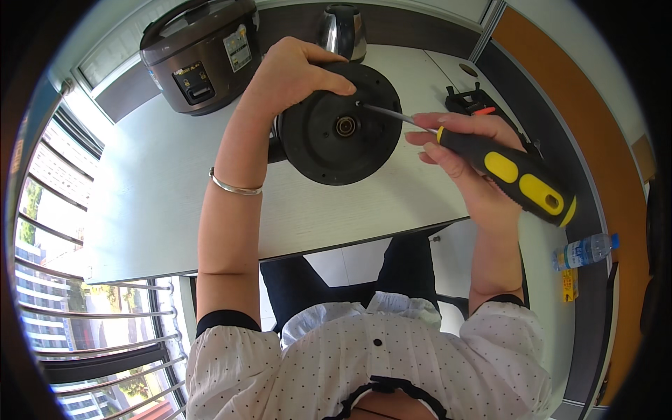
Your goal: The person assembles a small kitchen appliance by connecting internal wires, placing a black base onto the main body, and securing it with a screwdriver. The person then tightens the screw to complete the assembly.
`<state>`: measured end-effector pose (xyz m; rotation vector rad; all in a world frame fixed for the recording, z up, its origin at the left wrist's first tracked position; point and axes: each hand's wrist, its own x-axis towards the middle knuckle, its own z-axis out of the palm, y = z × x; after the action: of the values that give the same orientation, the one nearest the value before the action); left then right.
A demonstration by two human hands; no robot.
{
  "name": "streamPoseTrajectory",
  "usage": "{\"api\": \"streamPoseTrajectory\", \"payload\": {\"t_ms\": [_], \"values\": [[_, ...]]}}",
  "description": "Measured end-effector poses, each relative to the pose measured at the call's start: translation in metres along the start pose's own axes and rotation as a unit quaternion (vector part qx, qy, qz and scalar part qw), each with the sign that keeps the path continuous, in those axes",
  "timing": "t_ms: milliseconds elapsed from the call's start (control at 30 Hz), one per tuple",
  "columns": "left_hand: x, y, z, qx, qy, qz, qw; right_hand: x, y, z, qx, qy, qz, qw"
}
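Note:
An electric kettle (pixel 329 157) is turned so that its round black underside faces me, with a ring-shaped socket in the middle and small screw holes around it. My left hand (pixel 294 73) grips its far left rim, the thumb lying on the black face and the other fingers partly hidden behind. Between the fingers of my right hand (pixel 479 157) is a screwdriver (pixel 511 171) with a black and yellow handle. Its metal shaft points left, and the tip meets the underside at a small hole just above the socket. Part of a dark handle shows at the kettle's left.
A brown rice cooker (pixel 203 59) stands at the far left of the pale table (pixel 161 224). Behind my work is a silver and black kettle (pixel 343 31). A black tool holder (pixel 476 101) sits at the far right, a water bottle (pixel 584 252) and small yellow box (pixel 570 285) at right.

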<state>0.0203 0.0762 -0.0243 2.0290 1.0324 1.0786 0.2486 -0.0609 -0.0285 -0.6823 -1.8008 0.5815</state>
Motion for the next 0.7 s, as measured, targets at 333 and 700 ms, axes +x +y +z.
{"api": "streamPoseTrajectory", "payload": {"t_ms": [333,700], "values": [[0.000,0.001,0.002,0.014,0.003,0.005,1.000,-0.013,0.007,0.017,-0.102,0.066,-0.045,0.992],[-0.002,0.007,-0.002,0.010,-0.008,-0.012,1.000,-0.014,0.024,0.028,0.110,0.169,-0.050,0.978]]}}
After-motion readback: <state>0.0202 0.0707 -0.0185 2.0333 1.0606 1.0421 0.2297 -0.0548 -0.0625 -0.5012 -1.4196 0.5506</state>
